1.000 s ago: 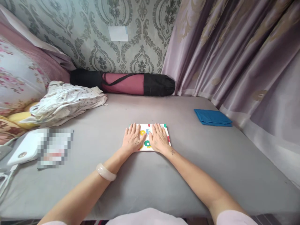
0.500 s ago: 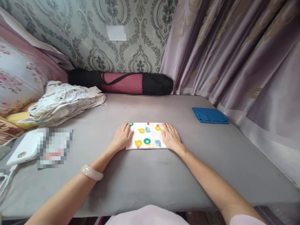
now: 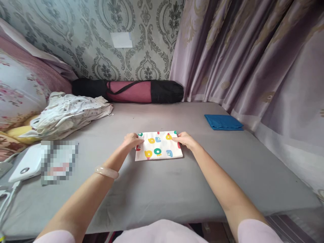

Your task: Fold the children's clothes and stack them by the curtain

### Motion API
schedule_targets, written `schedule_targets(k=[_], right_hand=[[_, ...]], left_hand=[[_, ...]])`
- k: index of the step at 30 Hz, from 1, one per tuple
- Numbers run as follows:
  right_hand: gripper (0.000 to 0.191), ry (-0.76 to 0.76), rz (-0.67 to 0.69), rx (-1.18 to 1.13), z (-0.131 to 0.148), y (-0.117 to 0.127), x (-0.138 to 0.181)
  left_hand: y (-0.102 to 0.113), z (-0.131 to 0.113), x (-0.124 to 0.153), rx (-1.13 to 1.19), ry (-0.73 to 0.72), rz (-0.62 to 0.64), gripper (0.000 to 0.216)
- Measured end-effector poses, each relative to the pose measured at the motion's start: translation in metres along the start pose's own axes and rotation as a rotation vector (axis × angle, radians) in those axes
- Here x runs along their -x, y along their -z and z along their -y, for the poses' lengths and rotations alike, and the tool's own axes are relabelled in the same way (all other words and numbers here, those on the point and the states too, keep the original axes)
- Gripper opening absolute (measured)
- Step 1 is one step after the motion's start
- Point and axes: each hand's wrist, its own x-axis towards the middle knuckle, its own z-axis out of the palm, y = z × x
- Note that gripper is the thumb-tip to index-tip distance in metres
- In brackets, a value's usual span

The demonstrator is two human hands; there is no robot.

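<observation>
A small folded white cloth printed with yellow, green, blue and red shapes lies flat on the grey bed sheet in the middle. My left hand pinches the cloth's far left corner, fingers curled. My right hand pinches its far right corner the same way. A pale bangle sits on my left wrist.
A folded blue cloth lies at the right by the mauve curtain. A heap of white printed clothes and floral pillows are at the left. A rolled pink and black mat bag lies along the wall. A white device sits near the left edge.
My hands slid apart from the middle of the cloth to its sides, then moved up and closed on its two far corners.
</observation>
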Motion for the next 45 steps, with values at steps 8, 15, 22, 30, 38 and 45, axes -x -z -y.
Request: schedule_targets(k=[8, 15, 22, 30, 38, 45], right_hand=[[0.023, 0.077, 0.206, -0.515, 0.001, 0.023, 0.014], [0.021, 0.670, 0.102, -0.388, 0.005, 0.049, 0.034], [0.037, 0.704, 0.326, 0.203, -0.025, 0.059, 0.038], [0.058, 0.687, -0.153, 0.505, 0.009, -0.017, 0.030], [0.067, 0.526, 0.055, 0.756, -0.001, -0.042, 0.021], [0.067, 0.572, 0.009, 0.715, 0.038, -0.053, 0.027]], left_hand=[[0.019, -0.001, 0.016, 0.542, -0.180, 0.167, 0.036], [0.040, -0.004, 0.024, 0.749, -0.622, 0.070, 0.058], [0.026, 0.040, 0.035, 0.296, -0.586, 0.034, 0.037], [0.007, 0.054, 0.030, 0.194, -0.614, -0.101, 0.037], [0.006, 0.070, 0.027, 0.114, -0.651, -0.133, 0.036], [0.013, 0.068, 0.028, 0.080, -0.625, -0.125, 0.037]])
